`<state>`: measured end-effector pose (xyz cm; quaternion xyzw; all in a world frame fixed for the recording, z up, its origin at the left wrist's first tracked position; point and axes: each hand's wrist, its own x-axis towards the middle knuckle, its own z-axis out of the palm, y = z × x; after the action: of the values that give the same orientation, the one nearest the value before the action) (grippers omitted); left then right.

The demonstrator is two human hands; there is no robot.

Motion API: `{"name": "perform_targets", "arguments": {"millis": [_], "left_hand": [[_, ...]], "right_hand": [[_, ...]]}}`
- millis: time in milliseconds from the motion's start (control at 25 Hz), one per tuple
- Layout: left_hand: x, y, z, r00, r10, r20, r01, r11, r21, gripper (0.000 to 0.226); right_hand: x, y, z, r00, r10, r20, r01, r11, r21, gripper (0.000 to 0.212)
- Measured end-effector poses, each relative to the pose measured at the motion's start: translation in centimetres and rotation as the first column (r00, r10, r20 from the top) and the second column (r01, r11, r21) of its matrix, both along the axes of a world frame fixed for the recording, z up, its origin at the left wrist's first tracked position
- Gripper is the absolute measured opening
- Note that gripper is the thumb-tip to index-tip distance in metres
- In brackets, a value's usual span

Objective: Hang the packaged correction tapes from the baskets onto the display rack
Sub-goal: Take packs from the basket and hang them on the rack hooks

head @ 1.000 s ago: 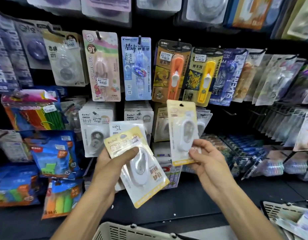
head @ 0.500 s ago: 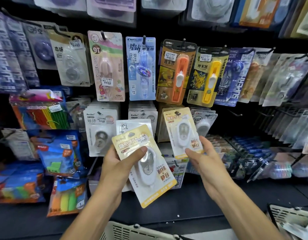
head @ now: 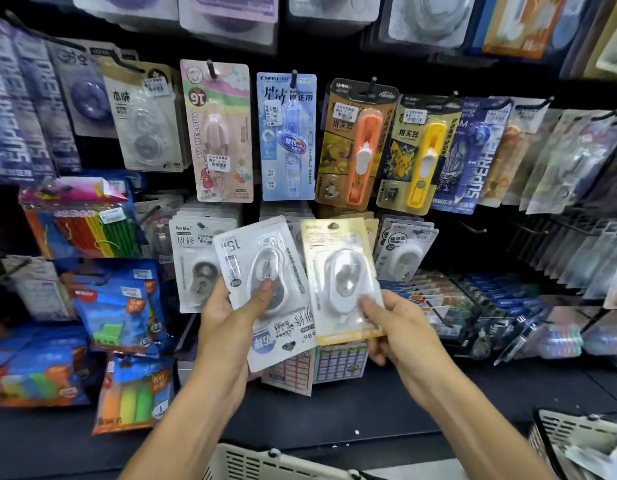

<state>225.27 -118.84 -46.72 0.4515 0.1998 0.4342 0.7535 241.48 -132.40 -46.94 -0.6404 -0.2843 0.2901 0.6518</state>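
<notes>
Two blister-packed correction tapes sit before the display rack (head: 473,230), one in each hand. Left hand (head: 230,317) grips the grey-white card pack with a clear plastic bubble (head: 265,289), thumb pressed on the bubble, card tilted and upside down. Right hand (head: 400,327) pinches the yellow-edged glossy card pack with a white oval tape (head: 341,278), held upright. Two slotted plastic baskets show: one cream basket (head: 265,462) at the bottom edge, one basket at the lower right (head: 570,427).
</notes>
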Motion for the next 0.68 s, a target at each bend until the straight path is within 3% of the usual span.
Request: {"name": "perform_targets", "arguments": {"millis": [200,400,480,520,600,640,680], "left_hand": [[-0.2,0.0,0.1,1.000,-0.011,-0.018,0.011,1.000,0.013,0.043],[0.0,-0.1,0.0,0.999,-0.026,-0.025,0.027,0.999,0.034,0.048],[0.0,0.0,0.1,0.998,-0.030,-0.052,0.033,0.998,0.059,0.046],[0.0,0.0,0.4,0.995,-0.026,-0.097,0.035,0.995,0.098,0.044],[-0.1,0.5,1.1,0.954,-0.008,-0.299,0.106,0.944,0.313,0.038],[-0.2,0.9,1.5,0.898,0.012,-0.440,0.221,0.852,0.475,0.037],[-0.1,1.4,2.1,0.807,0.066,-0.586,0.379,0.704,0.601,0.038]], "right_hand": [[1.9,0.4,-0.2,0.959,-0.284,0.020,0.284,0.955,-0.086,0.015],[2.1,0.2,0.8,0.879,-0.475,0.034,0.476,0.879,-0.032,0.011],[2.2,0.2,0.9,0.886,-0.453,-0.102,0.450,0.891,-0.055,0.036],[2.0,0.0,0.8,0.895,-0.442,-0.058,0.433,0.893,-0.122,0.055],[1.2,-0.3,1.2,0.868,-0.360,0.343,0.435,0.884,-0.173,0.077],[0.6,-0.6,1.5,0.809,-0.289,0.512,0.371,0.926,-0.064,0.082],[0.3,-0.7,1.9,0.752,-0.192,0.631,0.227,0.974,0.025,0.085]]}}
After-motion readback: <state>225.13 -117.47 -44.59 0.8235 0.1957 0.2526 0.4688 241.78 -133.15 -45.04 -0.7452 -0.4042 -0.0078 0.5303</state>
